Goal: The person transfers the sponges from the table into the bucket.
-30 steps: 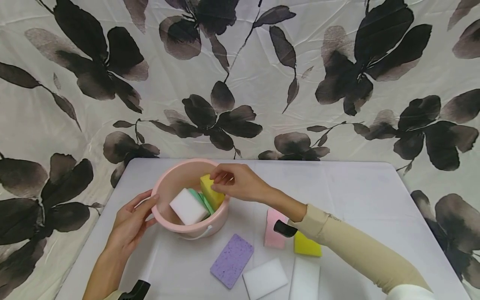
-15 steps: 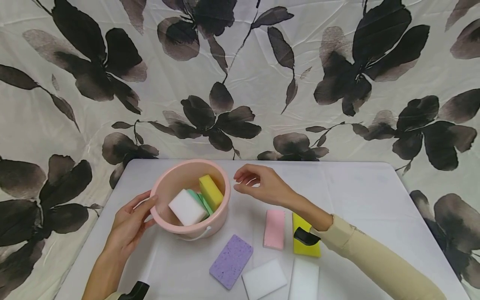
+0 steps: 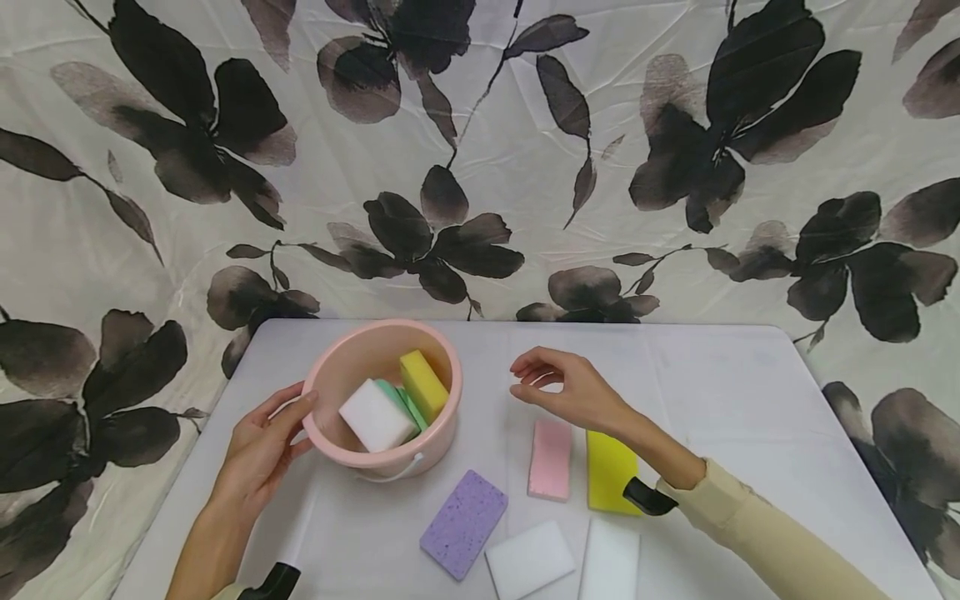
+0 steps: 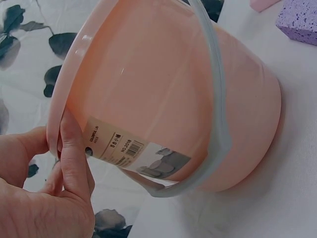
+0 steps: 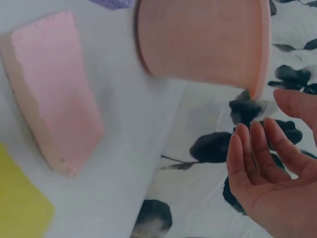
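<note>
left hand (image 3: 255, 450) pinches the rim of a pink bucket (image 3: 441, 440); right hand (image 3: 566, 383) holds nothing

the bucket sits on the left part of a white-covered table (image 3: 735, 417), near its far edge. the person's left thumb and fingers close on the left side of its rim. the right hand is over the table to the right of the bucket, apart from it, with fingers loosely bent and a gap between thumb and fingertips.

inside the bucket, a white block (image 3: 377, 415) lies tilted on the left, a yellow sponge (image 3: 424, 385) is near the right inner wall, and green pieces (image 3: 414, 408) show between them.

on the table, a purple sponge (image 3: 463, 523) lies slantwise in front of the bucket. to its right are a pink sponge (image 3: 550, 460) and a flat yellow piece (image 3: 609, 475), partly behind the right forearm; nearer the camera lie two white pads (image 3: 531, 558).
</note>
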Demonstrator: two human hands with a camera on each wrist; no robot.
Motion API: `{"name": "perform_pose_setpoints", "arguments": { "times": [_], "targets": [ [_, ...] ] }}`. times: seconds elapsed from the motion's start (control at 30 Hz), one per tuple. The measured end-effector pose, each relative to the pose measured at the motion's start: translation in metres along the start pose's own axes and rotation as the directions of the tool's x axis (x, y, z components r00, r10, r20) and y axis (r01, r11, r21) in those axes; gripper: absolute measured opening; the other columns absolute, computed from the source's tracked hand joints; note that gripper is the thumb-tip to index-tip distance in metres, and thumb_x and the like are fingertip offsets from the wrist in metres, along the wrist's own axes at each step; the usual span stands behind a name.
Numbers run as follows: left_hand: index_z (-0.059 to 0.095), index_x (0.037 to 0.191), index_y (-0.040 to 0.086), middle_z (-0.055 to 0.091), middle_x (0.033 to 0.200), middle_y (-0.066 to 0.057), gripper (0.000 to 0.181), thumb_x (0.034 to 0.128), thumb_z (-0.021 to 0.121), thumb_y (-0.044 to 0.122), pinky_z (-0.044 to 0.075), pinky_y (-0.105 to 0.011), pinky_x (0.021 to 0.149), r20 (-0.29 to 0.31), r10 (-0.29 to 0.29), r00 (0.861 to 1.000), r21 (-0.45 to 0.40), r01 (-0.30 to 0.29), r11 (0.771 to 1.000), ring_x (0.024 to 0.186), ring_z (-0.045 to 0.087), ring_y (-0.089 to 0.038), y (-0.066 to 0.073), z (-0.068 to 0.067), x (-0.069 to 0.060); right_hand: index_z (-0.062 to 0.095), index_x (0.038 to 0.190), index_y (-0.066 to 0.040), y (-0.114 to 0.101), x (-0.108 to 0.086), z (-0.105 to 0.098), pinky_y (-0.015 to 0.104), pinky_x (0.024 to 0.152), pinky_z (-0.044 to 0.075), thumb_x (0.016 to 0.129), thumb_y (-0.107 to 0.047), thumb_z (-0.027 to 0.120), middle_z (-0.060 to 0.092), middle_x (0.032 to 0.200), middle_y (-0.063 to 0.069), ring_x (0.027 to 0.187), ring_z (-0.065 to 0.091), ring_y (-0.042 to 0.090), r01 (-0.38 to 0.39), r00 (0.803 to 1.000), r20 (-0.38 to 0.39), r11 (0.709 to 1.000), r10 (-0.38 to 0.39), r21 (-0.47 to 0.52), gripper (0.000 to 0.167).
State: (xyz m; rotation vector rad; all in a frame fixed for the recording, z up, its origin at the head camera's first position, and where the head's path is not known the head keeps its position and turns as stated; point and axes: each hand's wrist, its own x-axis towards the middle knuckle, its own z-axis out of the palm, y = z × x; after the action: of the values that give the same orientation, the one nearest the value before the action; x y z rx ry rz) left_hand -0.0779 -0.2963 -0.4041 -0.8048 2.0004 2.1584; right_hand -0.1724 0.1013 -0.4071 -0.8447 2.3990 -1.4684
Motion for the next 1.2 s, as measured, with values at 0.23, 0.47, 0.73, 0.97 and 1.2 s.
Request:
{"name": "perform_pose_setpoints", "arguments": {
  "times": [0.23, 0.47, 0.73, 0.97, 1.2],
  "targets": [
    [0.047, 0.149, 0.019, 0.066, 0.111, 0.018, 0.074, 0.0877, 0.080, 0.046, 0.059, -0.021, 0.082, -0.002, -0.006, 1.000, -0.004, 0.006, 1.000, 0.098, 0.068, -0.001, -0.001, 0.000, -0.002, 0.069, 0.118, -0.010, 0.014, -0.019, -0.005, 0.039, 0.097, 0.057, 0.095, -0.024, 0.076, 0.070, 0.112, 0.001, 0.102, 0.066, 0.017, -0.031, 0.999, -0.040, 0.999, 0.031, -0.009, 0.028],
    [0.048, 0.147, 0.019, 0.066, 0.112, 0.018, 0.070, 0.0893, 0.079, 0.044, 0.059, -0.021, 0.082, -0.014, -0.001, 1.000, -0.006, 0.001, 1.000, 0.098, 0.067, -0.001, -0.002, -0.001, -0.001, 0.069, 0.119, -0.009, 0.029, -0.038, -0.008, 0.040, 0.098, 0.056, 0.094, -0.024, 0.078, 0.070, 0.115, 0.002, 0.105, 0.067, 0.021, -0.051, 0.995, -0.093, 0.998, 0.047, -0.041, 0.030],
    [0.048, 0.148, 0.019, 0.063, 0.117, 0.016, 0.073, 0.0884, 0.079, 0.046, 0.059, -0.021, 0.084, -0.016, -0.004, 1.000, -0.005, 0.004, 1.000, 0.101, 0.066, -0.001, -0.003, 0.002, 0.000, 0.070, 0.117, -0.009, 0.048, -0.062, -0.011, 0.036, 0.091, 0.059, 0.093, -0.021, 0.079, 0.071, 0.112, 0.002, 0.099, 0.067, 0.019, -0.101, 0.981, -0.173, 0.990, 0.083, -0.098, 0.028],
    [0.048, 0.149, 0.019, 0.063, 0.116, 0.016, 0.075, 0.0870, 0.080, 0.046, 0.059, -0.022, 0.084, -0.011, 0.000, 1.000, -0.018, -0.001, 1.000, 0.100, 0.066, -0.001, -0.003, 0.002, 0.000, 0.070, 0.118, -0.006, 0.063, -0.082, -0.016, 0.031, 0.087, 0.059, 0.093, -0.022, 0.078, 0.070, 0.110, 0.011, 0.096, 0.066, 0.019, -0.179, 0.962, -0.231, 0.976, 0.147, -0.127, 0.030],
    [0.048, 0.147, 0.018, 0.067, 0.111, 0.017, 0.065, 0.0929, 0.077, 0.038, 0.059, -0.021, 0.081, -0.003, 0.007, 1.000, -0.043, -0.007, 0.999, 0.099, 0.066, -0.001, -0.003, 0.001, 0.000, 0.069, 0.120, -0.004, 0.074, -0.099, -0.020, 0.030, 0.086, 0.058, 0.092, -0.022, 0.080, 0.070, 0.113, 0.012, 0.100, 0.065, 0.025, -0.244, 0.943, -0.274, 0.954, 0.191, -0.176, 0.036]
  ]
}}
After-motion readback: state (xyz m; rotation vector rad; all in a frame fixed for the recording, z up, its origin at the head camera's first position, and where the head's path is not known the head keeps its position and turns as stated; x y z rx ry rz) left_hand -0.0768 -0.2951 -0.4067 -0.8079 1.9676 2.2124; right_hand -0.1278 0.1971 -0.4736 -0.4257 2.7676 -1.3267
